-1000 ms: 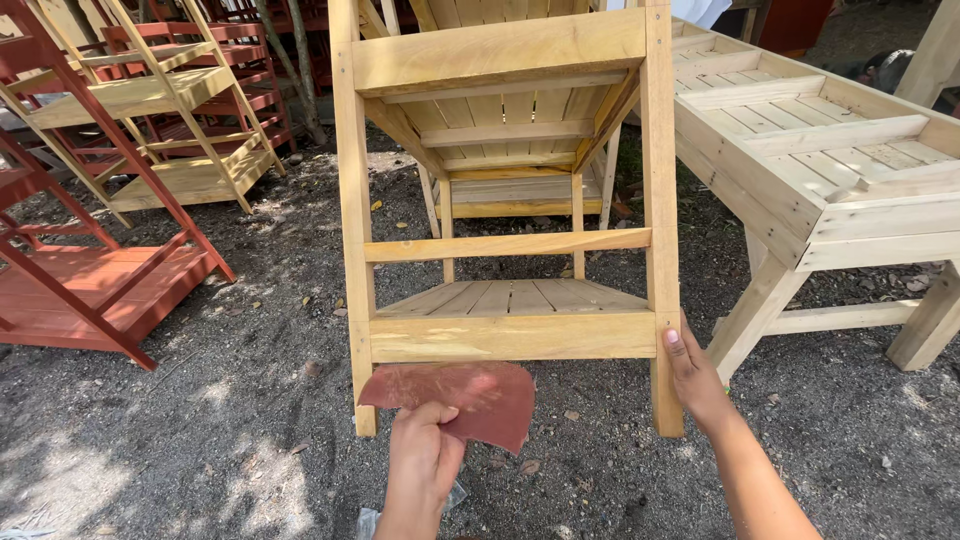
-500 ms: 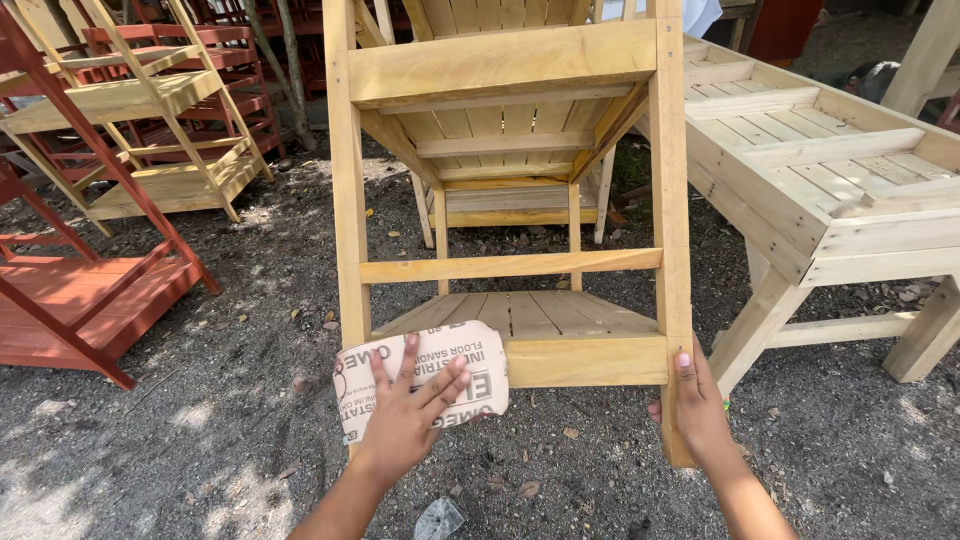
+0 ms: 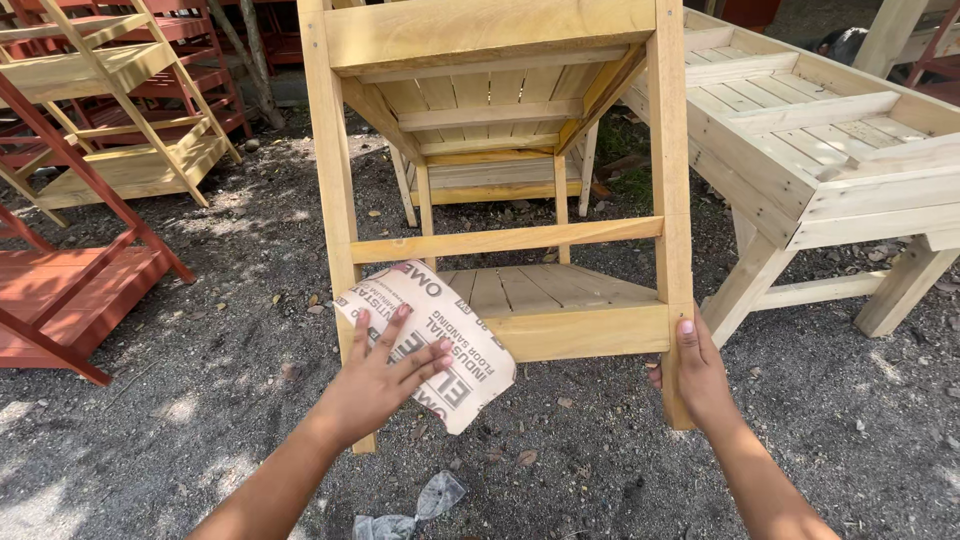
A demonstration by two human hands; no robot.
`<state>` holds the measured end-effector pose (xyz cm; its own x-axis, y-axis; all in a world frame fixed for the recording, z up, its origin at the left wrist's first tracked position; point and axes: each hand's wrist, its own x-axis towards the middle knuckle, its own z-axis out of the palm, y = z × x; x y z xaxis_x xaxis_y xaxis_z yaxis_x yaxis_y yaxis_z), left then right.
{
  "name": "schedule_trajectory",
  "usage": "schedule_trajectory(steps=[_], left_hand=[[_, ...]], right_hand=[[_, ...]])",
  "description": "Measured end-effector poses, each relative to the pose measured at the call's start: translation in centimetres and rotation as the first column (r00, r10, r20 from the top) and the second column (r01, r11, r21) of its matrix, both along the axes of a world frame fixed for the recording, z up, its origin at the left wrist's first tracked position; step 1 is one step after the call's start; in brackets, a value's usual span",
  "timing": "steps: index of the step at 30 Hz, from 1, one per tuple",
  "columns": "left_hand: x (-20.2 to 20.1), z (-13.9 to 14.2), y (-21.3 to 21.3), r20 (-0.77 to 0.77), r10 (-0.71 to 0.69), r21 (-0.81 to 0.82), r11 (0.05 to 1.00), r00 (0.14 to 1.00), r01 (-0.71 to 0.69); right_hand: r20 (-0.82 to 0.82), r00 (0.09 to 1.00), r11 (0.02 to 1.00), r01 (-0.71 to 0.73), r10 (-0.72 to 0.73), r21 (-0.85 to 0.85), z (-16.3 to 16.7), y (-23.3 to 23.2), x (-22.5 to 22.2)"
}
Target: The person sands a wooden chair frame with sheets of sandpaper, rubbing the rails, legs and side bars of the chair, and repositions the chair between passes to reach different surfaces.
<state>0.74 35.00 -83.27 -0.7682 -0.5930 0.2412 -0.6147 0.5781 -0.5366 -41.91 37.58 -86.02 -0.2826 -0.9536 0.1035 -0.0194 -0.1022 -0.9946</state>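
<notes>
- the left hand (image 3: 385, 375) lies flat with fingers spread, pressing a sheet of sandpaper (image 3: 432, 343) against the lower front of an unpainted wooden stand (image 3: 500, 120), its printed backing side facing up
- the sandpaper covers the foot of the stand's left front leg (image 3: 335, 170) and the left end of the bottom front rail (image 3: 590, 330); its long axis runs diagonally, from upper left down to lower right
- the rail stretches to the right of the left hand, so this hand is the nearer one to its bare face
- the right hand (image 3: 695, 365) is wrapped around the right front leg (image 3: 672, 200) near its foot, thumb on the inner side
- gravelly ground (image 3: 200, 400) lies below, with a crumpled clear plastic scrap (image 3: 410, 510) near the left forearm
- red-painted stands (image 3: 60, 290) are at left, a pale wooden planter table (image 3: 820, 150) at right
</notes>
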Motion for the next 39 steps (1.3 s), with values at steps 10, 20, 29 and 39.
schedule_trajectory(steps=[10,20,29,39], left_hand=[[-21.5,-0.5,-0.7,-0.232,-0.184,0.155,0.962,0.955,0.224],[-1.9,-0.5,0.3,-0.144,-0.178,-0.020,0.984,0.973,0.177],[-19.0,-0.4,-0.5,-0.102,-0.255,0.036,0.965,0.961,0.260],[-14.0,-0.6,0.9,-0.336,-0.174,0.224,0.940,0.925,0.258]], right_hand=[[-0.169,0.986,0.953,-0.061,0.010,-0.298,-1.3,-1.0,-1.0],[-0.019,0.998,0.995,0.061,-0.060,0.073,-0.6,-1.0,-0.5],[0.019,0.999,0.996,0.032,-0.034,0.081,0.3,-0.5,-0.3],[0.008,1.000,0.994,0.028,-0.029,0.103,-0.1,-1.1,-0.7]])
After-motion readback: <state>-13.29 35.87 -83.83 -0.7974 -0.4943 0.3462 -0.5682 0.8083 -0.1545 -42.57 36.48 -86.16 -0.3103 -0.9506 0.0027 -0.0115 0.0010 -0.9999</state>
